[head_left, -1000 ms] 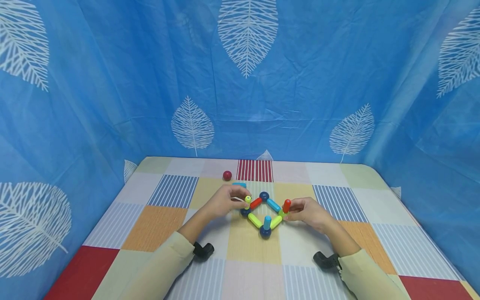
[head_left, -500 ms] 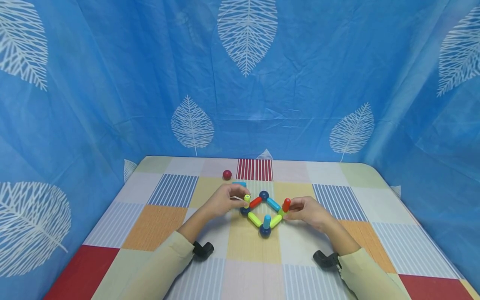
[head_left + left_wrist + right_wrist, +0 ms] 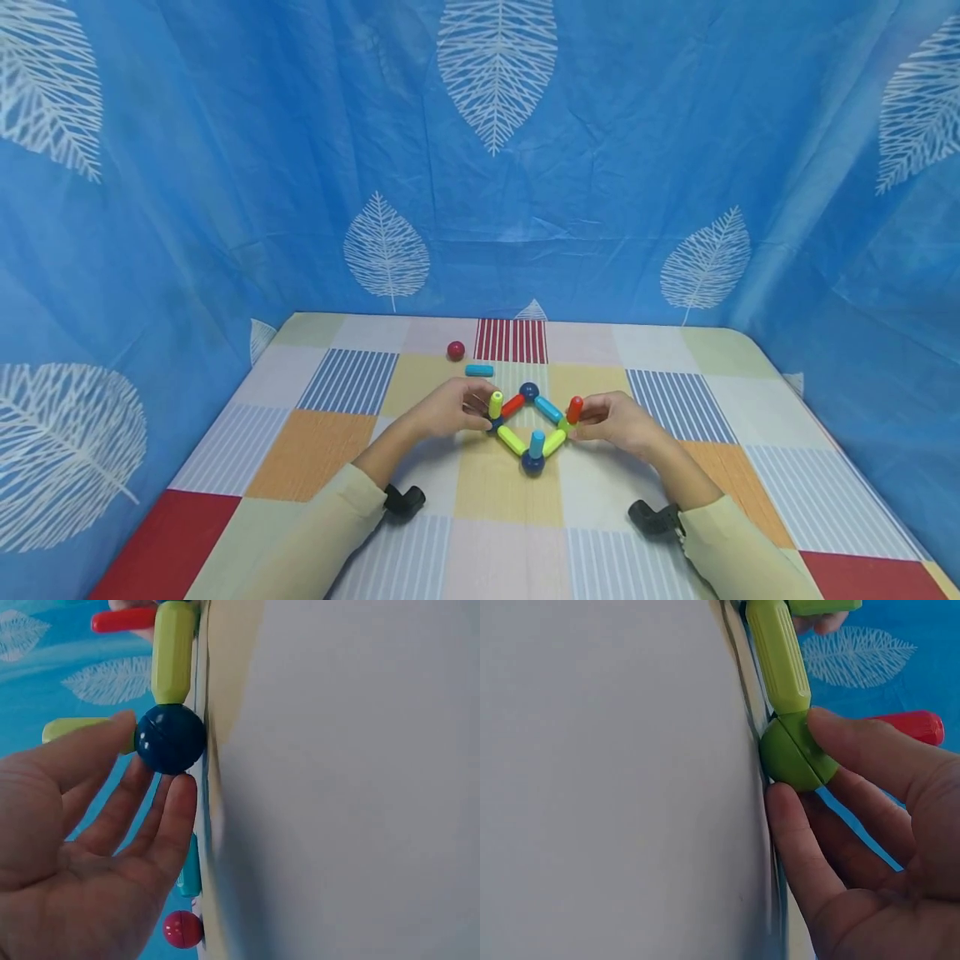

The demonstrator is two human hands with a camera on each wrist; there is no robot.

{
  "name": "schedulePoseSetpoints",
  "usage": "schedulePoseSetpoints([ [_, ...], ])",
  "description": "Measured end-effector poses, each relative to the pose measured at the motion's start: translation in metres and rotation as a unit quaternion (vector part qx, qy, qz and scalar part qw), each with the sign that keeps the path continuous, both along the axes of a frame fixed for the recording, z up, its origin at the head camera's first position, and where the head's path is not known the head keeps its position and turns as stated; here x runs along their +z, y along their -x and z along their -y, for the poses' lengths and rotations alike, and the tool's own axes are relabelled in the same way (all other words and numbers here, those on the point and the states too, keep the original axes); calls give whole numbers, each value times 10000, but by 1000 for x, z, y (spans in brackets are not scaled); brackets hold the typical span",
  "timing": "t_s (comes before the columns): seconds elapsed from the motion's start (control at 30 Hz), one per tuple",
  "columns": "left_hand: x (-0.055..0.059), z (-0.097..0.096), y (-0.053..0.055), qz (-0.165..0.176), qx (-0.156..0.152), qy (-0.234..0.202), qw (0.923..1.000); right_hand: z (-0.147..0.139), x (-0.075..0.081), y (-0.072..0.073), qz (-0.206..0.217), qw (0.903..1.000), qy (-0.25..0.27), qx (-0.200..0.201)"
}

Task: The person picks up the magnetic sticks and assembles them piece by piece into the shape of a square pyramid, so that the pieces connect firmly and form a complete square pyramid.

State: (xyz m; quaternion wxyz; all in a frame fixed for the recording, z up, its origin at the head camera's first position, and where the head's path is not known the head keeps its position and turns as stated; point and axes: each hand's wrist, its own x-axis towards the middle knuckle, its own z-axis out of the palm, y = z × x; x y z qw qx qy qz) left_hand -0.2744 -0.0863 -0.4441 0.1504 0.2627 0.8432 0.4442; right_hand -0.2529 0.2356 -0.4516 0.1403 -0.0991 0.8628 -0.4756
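Note:
Balls and rods form a four-sided frame on the table. My left hand (image 3: 450,408) holds the left dark blue ball (image 3: 171,740) between thumb and fingertips; an upright yellow-green rod (image 3: 496,405) stands on it. At the right corner my right hand (image 3: 618,425) pinches a green ball (image 3: 791,754) carrying an upright red rod (image 3: 574,410). The near dark blue ball (image 3: 533,463) bears an upright light blue rod (image 3: 537,444). A bare dark blue ball (image 3: 529,391) makes the far corner, joined by a lying red rod (image 3: 513,406) and a blue rod (image 3: 548,408).
Behind the frame lie a loose blue rod (image 3: 479,371) and a loose red ball (image 3: 456,351). A checked cloth covers the table (image 3: 510,550). Blue leaf-print curtains (image 3: 600,167) hang around its back and sides. Black wrist mounts (image 3: 405,502) sit below both forearms.
The left hand's fingers have shifted from around the upright yellow-green rod down toward the ball beneath, exposing more of the loose blue rod behind. The right hand stays at the green ball.

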Motion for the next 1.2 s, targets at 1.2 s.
schedulePoseSetpoints([
  [1.2, 0, -27, 16, -167, 348, 646, 9972, 21, 17, -21, -416, 9934, -1066, 87],
])
